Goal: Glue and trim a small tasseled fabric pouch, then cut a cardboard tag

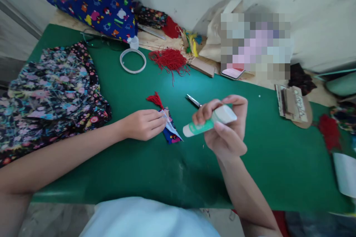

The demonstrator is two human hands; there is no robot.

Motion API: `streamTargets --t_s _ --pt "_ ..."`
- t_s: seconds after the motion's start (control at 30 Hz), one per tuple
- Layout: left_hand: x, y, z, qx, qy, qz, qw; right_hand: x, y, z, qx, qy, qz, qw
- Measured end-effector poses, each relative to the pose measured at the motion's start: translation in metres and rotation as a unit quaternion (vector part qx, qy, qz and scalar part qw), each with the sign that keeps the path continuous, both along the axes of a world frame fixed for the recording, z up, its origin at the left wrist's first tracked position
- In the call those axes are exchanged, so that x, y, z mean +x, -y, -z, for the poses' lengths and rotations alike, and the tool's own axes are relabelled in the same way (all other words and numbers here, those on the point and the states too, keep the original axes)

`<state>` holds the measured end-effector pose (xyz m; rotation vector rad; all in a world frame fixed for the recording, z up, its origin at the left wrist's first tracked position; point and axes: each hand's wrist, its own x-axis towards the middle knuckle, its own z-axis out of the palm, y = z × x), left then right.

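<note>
My left hand [145, 124] pinches the edge of a small blue patterned fabric piece [174, 137] lying on the green tabletop. A pale folded flap shows along the piece, and a red tassel [155, 99] extends from its upper end. Above the table, my right hand [229, 129] is wrapped round a green-and-white glue bottle [204, 127], tilted with its narrow white end toward the fabric. Between bottle and fabric there is a small gap. Behind my right hand lies a metal-tipped tool, perhaps scissors [193, 100], its rear part hidden by my fingers.
Floral cloth [61, 92] covers the table's left side. Along the back are a blue printed cloth [97, 9], a white ring [121, 61], red cords [170, 60] and a phone [233, 73]. Card pieces [292, 102] and a red bundle [329, 131] lie at right.
</note>
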<state>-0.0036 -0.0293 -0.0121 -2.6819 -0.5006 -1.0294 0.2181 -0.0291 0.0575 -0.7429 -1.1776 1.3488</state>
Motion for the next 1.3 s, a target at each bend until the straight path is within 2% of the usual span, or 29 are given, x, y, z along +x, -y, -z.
streamTargets --t_s 0.1,0.23,0.37,0.47,0.63,0.77,0.87,0.97,1.07,1.13,1.2,1.23,1.3 --pt "-0.002 0.002 -0.006 0.033 -0.008 0.066 0.997 0.009 -0.002 -0.005 -0.085 -0.005 0.036 0.996" --pt "-0.004 0.002 -0.011 0.037 -0.050 0.133 0.989 0.021 -0.005 0.016 -0.157 -0.056 0.069 0.984" --pt "-0.002 0.001 -0.012 0.013 -0.073 0.130 0.989 0.031 -0.008 0.040 -0.250 -0.128 0.054 0.958" --pt "-0.002 0.002 -0.011 0.013 -0.086 0.103 0.991 0.037 -0.006 0.046 -0.300 -0.167 0.017 0.939" --pt "-0.002 0.003 -0.007 0.005 -0.071 0.061 0.996 0.042 -0.001 0.041 -0.306 -0.178 -0.036 0.935" --pt "-0.002 0.003 -0.003 -0.020 -0.073 0.057 0.995 0.038 -0.002 0.037 -0.247 -0.198 -0.027 0.948" --pt "-0.002 0.003 -0.001 -0.030 -0.072 0.057 0.995 0.034 -0.004 0.036 -0.240 -0.209 -0.031 0.948" --pt "-0.001 0.002 -0.001 -0.039 -0.078 0.052 0.995 0.031 -0.004 0.039 -0.206 -0.159 -0.038 0.965" --pt "-0.002 0.002 -0.002 -0.068 -0.091 0.045 0.993 0.032 -0.005 0.044 -0.095 -0.074 -0.026 0.992" --pt "-0.002 0.002 -0.001 -0.083 -0.095 0.044 0.991 0.035 -0.011 0.045 -0.036 0.012 -0.004 0.999" --pt "-0.003 0.002 0.000 -0.088 -0.091 0.046 0.991 0.040 -0.023 0.043 -0.004 0.140 0.040 0.989" --pt "-0.003 0.003 0.000 -0.089 -0.089 0.045 0.991 0.042 -0.032 0.041 0.009 0.216 0.074 0.974" --pt "-0.003 0.003 0.002 -0.091 -0.087 0.041 0.991 0.047 -0.051 0.039 0.049 0.358 0.125 0.924"
